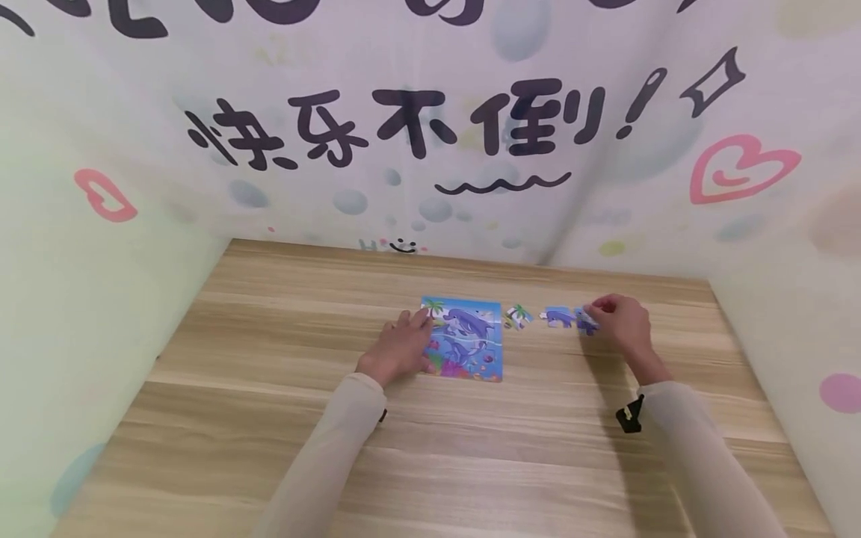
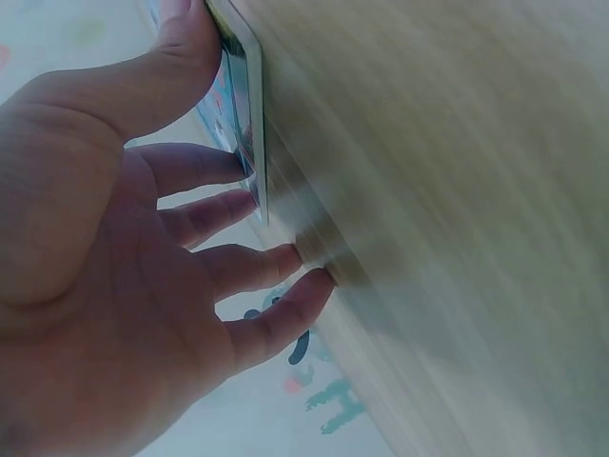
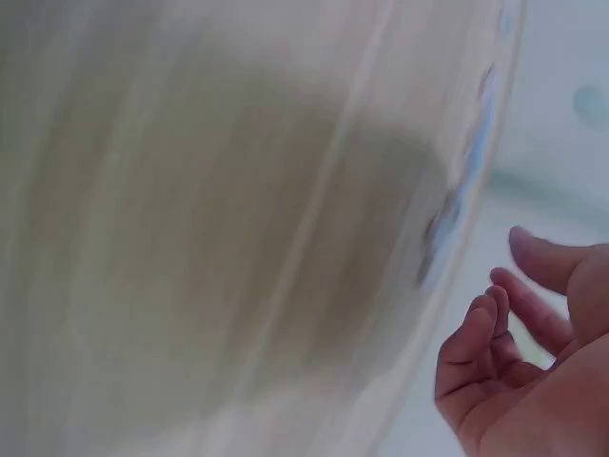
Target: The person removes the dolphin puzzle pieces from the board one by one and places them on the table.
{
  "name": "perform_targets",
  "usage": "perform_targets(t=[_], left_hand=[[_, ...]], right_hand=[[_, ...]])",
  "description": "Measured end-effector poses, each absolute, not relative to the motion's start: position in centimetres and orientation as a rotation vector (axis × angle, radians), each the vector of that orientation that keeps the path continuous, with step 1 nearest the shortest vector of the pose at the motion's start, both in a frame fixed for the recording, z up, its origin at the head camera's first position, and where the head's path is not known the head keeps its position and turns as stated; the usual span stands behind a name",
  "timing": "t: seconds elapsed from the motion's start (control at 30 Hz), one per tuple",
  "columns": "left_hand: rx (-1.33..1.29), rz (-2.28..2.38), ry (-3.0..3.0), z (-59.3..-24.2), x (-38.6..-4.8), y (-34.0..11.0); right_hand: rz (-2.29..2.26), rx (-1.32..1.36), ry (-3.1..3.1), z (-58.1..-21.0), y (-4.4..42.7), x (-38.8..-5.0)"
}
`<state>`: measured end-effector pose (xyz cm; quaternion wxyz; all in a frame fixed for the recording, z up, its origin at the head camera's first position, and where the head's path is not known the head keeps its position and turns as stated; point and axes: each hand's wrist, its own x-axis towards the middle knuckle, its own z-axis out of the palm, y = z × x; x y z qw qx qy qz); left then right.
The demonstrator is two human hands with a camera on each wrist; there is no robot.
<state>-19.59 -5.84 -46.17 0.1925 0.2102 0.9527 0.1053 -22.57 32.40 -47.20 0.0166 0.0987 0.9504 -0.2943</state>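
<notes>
A dolphin jigsaw puzzle [image 1: 467,336] lies flat on the wooden table, its picture largely filled in. My left hand [image 1: 400,346] rests at its left side; in the left wrist view, the thumb and two spread fingers touch the puzzle board [image 2: 255,124], while the other two reach the tabletop. To the right lie a palm-tree puzzle piece [image 1: 519,315], a dolphin piece [image 1: 557,317] and another blue piece [image 1: 585,321]. My right hand [image 1: 622,325] hovers by that last piece. Its fingers [image 3: 466,347] are loosely bent, with nothing seen between thumb and fingertips.
The wood-grain table [image 1: 269,418] meets a printed white cloth wall [image 1: 417,209] at the back. Pale walls also stand at the left and right. A black wrist strap part [image 1: 630,415] shows at the right cuff.
</notes>
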Motion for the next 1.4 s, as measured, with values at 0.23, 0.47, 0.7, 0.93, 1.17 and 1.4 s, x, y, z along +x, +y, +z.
perform_targets(t=[0.23,0.47,0.7,0.93,1.17,1.4], left_hand=[[0.583,0.301,2.666,-46.1,-19.6,-6.1],[0.597,0.318,2.676,-46.4,-19.6,-6.2],[0.606,0.316,2.683,-46.5,-19.6,-6.4],[0.57,0.41,2.656,-46.6,-19.6,-6.8],[0.568,0.387,2.649,-46.7,-19.7,-7.1],[0.55,0.415,2.671,-46.6,-19.8,-6.9]], right_hand=[[-0.811,-0.17,2.986,-47.3,27.0,-23.2],[-0.587,-0.246,2.973,-48.0,23.4,-23.4],[-0.618,-0.309,2.958,-47.6,23.3,-24.0],[-0.606,-0.265,2.907,-47.6,24.2,-24.2],[-0.81,-0.365,2.957,-47.2,22.5,-23.7],[-0.797,-0.582,2.848,-47.2,16.3,-22.6]])
